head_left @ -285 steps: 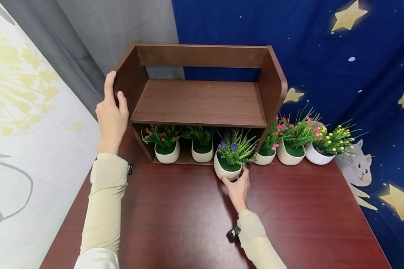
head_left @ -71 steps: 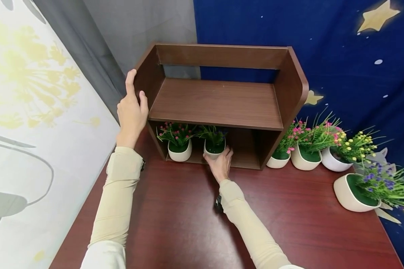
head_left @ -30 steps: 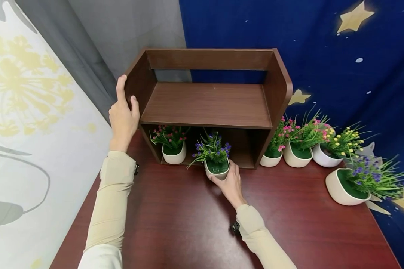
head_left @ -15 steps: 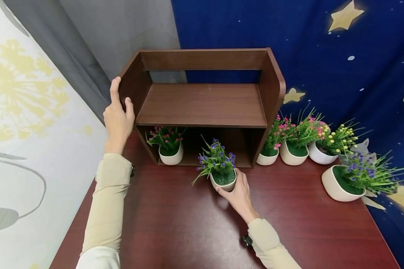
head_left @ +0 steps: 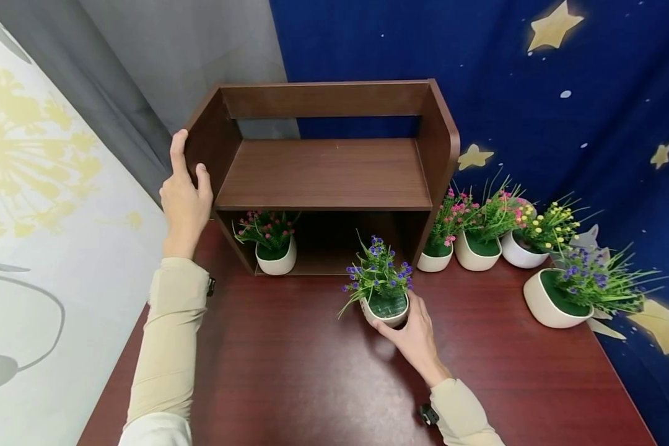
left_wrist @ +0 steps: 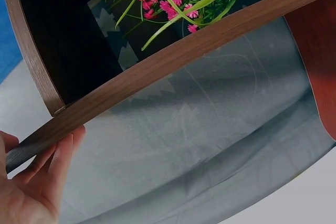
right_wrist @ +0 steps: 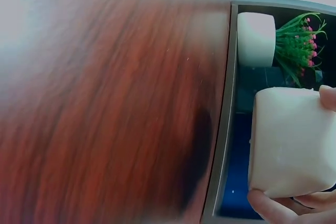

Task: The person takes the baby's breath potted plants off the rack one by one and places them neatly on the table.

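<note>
My right hand [head_left: 415, 337] holds a small cream pot of artificial purple flowers [head_left: 386, 303], thumb on the front and fingers round the right side. The potted plant is lifted in front of the brown wooden shelf [head_left: 334, 173]. In the right wrist view the pot's pale wall [right_wrist: 294, 142] sits between thumb and fingers [right_wrist: 273, 208]. My left hand [head_left: 185, 201] grips the shelf's left side panel; the left wrist view shows the panel's edge [left_wrist: 142, 85] between thumb and fingers [left_wrist: 60, 156]. A pink-flowered potted plant [head_left: 277, 260] stands in the lower compartment, at its left.
Right of the shelf stand two pink-flowered pots, one partly hidden [head_left: 436, 260] and one whole [head_left: 478, 254], and a white pot of yellow flowers [head_left: 526, 251]. A larger purple-flowered pot [head_left: 552, 303] lies tilted near the right edge of the red-brown table [head_left: 290, 371]. Curtains hang behind.
My right hand took hold of the purple-flowered pot in the lower compartment, drew it out and carried it right and toward me. Earlier, the larger purple pot moved to the table's right. My left hand stays put.
</note>
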`<state>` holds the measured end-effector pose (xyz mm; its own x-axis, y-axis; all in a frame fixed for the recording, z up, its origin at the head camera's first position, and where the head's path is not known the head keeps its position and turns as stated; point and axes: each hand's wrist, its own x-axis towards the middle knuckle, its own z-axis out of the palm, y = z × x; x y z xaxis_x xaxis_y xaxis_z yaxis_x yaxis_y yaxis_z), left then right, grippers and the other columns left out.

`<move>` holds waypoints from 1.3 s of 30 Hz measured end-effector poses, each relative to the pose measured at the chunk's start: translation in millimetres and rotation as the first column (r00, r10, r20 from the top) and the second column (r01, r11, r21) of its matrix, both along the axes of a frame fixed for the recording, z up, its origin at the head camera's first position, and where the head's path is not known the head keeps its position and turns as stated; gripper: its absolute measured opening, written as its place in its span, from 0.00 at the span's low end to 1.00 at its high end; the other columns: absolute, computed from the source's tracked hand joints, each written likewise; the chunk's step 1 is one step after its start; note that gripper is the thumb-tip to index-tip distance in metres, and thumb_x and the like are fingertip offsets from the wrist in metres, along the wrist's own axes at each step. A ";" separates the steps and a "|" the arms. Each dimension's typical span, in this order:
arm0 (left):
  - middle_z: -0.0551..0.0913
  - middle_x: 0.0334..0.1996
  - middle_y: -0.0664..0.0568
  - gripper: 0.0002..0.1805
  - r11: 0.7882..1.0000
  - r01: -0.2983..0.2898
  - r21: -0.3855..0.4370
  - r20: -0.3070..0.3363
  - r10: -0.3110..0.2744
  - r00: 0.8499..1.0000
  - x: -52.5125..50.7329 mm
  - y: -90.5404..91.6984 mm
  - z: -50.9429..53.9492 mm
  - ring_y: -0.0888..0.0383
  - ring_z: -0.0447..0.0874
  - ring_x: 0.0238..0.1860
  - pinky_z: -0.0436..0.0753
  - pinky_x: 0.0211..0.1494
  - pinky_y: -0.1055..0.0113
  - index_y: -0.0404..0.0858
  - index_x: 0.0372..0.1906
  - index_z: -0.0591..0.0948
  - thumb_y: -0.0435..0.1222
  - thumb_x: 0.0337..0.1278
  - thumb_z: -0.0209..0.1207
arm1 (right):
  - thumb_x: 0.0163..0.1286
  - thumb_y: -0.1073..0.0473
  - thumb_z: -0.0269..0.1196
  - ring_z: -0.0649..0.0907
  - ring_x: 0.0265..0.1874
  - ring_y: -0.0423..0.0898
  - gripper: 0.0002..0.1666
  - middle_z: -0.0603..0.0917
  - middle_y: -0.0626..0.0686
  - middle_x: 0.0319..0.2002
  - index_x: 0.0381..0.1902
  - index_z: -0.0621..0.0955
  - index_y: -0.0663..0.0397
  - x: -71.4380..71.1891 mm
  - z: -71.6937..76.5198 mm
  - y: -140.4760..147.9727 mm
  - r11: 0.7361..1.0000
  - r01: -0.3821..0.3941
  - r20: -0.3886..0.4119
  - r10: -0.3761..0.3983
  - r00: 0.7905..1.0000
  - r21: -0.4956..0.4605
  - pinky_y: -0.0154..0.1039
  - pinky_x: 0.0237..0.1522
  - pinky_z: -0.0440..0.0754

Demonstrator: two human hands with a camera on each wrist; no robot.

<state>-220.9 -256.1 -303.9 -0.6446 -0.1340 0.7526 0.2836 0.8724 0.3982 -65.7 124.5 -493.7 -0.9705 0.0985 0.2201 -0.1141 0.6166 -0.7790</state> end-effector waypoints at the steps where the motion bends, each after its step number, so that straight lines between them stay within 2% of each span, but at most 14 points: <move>1: 0.60 0.10 0.45 0.26 1.000 0.001 0.001 0.000 -0.001 1.000 -0.2 0.4 -0.1 0.50 0.54 0.11 0.55 0.19 0.58 0.52 0.69 0.56 0.39 0.68 0.42 | 0.41 0.45 0.76 0.73 0.53 0.56 0.54 0.73 0.59 0.53 0.62 0.66 0.61 1.9 0.2 3.0 1.000 0.004 0.000 -0.004 1.000 0.003 0.52 0.53 0.69; 9: 0.60 0.10 0.43 0.27 1.000 -0.016 0.017 0.014 0.016 1.000 -1.5 1.0 -1.5 0.47 0.55 0.12 0.55 0.20 0.56 0.54 0.69 0.56 0.40 0.67 0.41 | 0.41 0.44 0.76 0.73 0.53 0.56 0.55 0.73 0.60 0.53 0.63 0.66 0.63 13.8 -0.4 30.9 1.000 0.020 0.010 -0.020 1.000 0.012 0.52 0.51 0.69; 16: 0.61 0.11 0.41 0.27 0.999 -0.020 0.027 0.014 0.019 1.000 -1.2 0.1 -1.9 0.45 0.56 0.12 0.56 0.20 0.56 0.55 0.69 0.56 0.40 0.67 0.41 | 0.42 0.45 0.76 0.77 0.46 0.50 0.45 0.75 0.53 0.45 0.54 0.71 0.59 20.0 -5.5 52.1 1.000 0.018 -0.007 -0.018 1.000 -0.002 0.46 0.41 0.78; 20: 0.60 0.11 0.42 0.26 0.999 -0.026 0.025 0.013 0.026 1.000 -2.0 -0.1 -1.6 0.46 0.56 0.12 0.56 0.20 0.56 0.55 0.69 0.56 0.40 0.67 0.41 | 0.42 0.46 0.76 0.77 0.46 0.51 0.45 0.74 0.53 0.44 0.53 0.70 0.59 23.9 -7.6 63.3 0.999 0.040 -0.012 -0.040 0.999 -0.005 0.48 0.41 0.78; 25: 0.60 0.10 0.43 0.27 1.000 -0.015 0.018 0.025 0.015 1.000 -0.6 0.1 -0.8 0.46 0.55 0.11 0.55 0.20 0.56 0.55 0.69 0.56 0.40 0.67 0.41 | 0.43 0.48 0.76 0.77 0.48 0.52 0.43 0.74 0.53 0.44 0.53 0.70 0.58 26.7 -12.1 78.4 0.996 0.089 -0.004 -0.089 0.996 -0.006 0.48 0.44 0.76; 34: 0.60 0.10 0.43 0.27 1.000 -0.018 0.025 0.043 0.017 0.999 0.6 1.2 -0.2 0.46 0.55 0.11 0.55 0.20 0.56 0.55 0.70 0.55 0.40 0.67 0.41 | 0.47 0.51 0.75 0.79 0.45 0.55 0.43 0.73 0.58 0.46 0.55 0.68 0.63 29.1 -14.8 109.3 0.983 0.184 0.040 -0.184 0.982 0.024 0.49 0.43 0.75; 39: 0.61 0.11 0.43 0.27 0.999 -0.023 0.025 0.041 0.022 0.999 0.4 1.0 0.0 0.46 0.56 0.11 0.55 0.20 0.56 0.55 0.70 0.55 0.41 0.67 0.40 | 0.48 0.53 0.74 0.77 0.44 0.54 0.43 0.73 0.59 0.46 0.57 0.67 0.64 28.2 -14.5 131.8 0.970 0.238 0.047 -0.241 0.969 0.048 0.37 0.43 0.72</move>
